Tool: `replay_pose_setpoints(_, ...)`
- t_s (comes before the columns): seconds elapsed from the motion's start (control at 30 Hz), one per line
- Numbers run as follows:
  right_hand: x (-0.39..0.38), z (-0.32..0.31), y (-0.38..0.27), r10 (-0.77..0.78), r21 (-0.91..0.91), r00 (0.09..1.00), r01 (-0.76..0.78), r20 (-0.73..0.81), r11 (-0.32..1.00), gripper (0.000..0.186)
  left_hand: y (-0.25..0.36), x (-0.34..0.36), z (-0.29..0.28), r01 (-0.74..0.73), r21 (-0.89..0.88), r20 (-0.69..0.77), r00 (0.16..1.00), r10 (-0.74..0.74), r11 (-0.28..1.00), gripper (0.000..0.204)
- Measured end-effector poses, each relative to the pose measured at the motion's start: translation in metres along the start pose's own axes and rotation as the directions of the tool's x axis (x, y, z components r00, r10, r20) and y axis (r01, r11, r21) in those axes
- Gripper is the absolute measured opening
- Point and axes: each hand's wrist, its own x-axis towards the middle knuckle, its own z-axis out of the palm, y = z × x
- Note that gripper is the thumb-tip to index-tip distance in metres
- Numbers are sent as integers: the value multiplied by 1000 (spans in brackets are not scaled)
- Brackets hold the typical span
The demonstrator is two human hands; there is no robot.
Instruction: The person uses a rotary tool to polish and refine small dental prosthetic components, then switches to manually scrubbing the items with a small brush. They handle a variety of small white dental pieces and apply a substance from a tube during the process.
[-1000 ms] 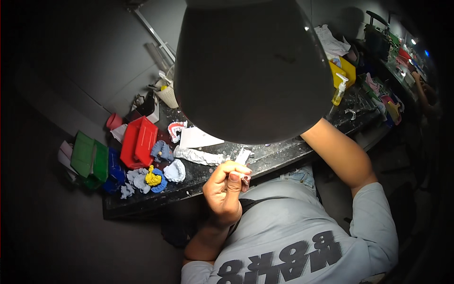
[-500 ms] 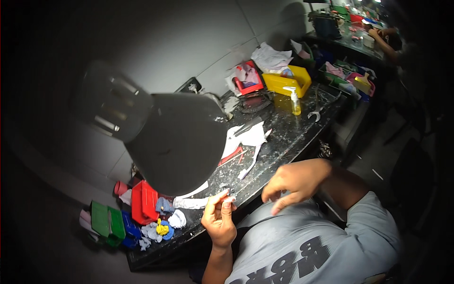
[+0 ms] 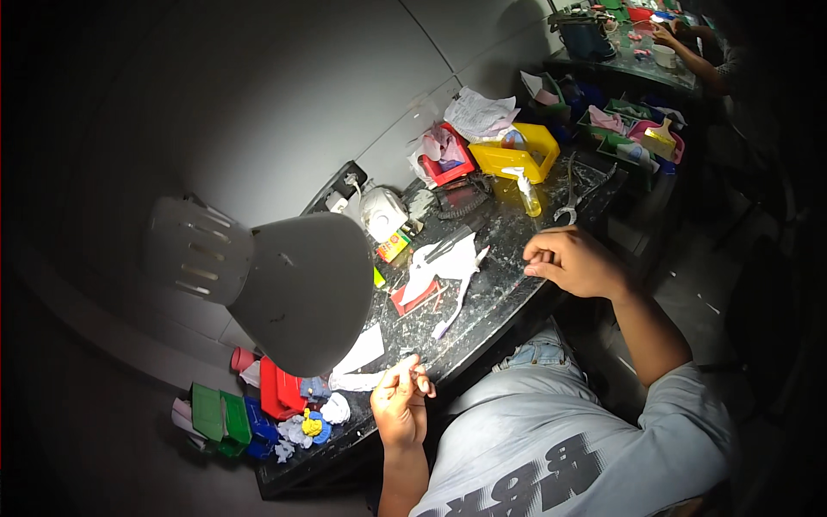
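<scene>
My left hand (image 3: 401,405) is raised at the table's front edge with thumb and fingers pinched together. What sits between its fingertips is too small to name. My right hand (image 3: 573,260) hovers by the right part of the table edge, fingers curled in; whether they hold anything is hidden. A pair of metal pliers or wrench-like tool (image 3: 566,212) lies just beyond it. Between the hands, a toothbrush (image 3: 448,319) rests on the black speckled table (image 3: 491,284). Behind it are white paper (image 3: 413,284) and a flat red piece (image 3: 419,293).
A large grey lamp shade (image 3: 301,289) overhangs the table's left. Red (image 3: 280,388), green (image 3: 207,409) and blue bins crowd the near left corner. A yellow bin (image 3: 538,164), red bin (image 3: 450,172) and pump bottle (image 3: 529,198) stand farther back. Another person's hand (image 3: 665,34) shows far right.
My right hand has moved away from my lap, up and right toward the table edge, and its fingers have curled in. My left hand stays pinched near the same spot. The view has shifted slightly.
</scene>
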Motion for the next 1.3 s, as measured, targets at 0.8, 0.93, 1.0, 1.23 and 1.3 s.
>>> replay_pose_setpoints(0.8,57,100,-21,-374,34,913,374,163,927,6,2,-11,-6,-150,-17,-67,987,149,988,19)
replay_pose_setpoints(0.93,30,101,-56,-414,218,904,384,110,897,16,4,-11,-3,-121,67,-123,984,128,990,19)
replay_pose_setpoints(1.0,12,112,-62,-490,214,848,450,203,867,33,1,-10,-4,-144,171,-52,987,155,975,17)
replay_pose_setpoints(1.23,4,102,-69,-519,34,821,527,235,849,43,-3,-18,-7,-317,769,48,894,445,555,15)
replay_pose_setpoints(1.3,2,99,-77,-460,-17,828,490,320,871,41,5,-16,8,-326,776,54,887,459,540,15)
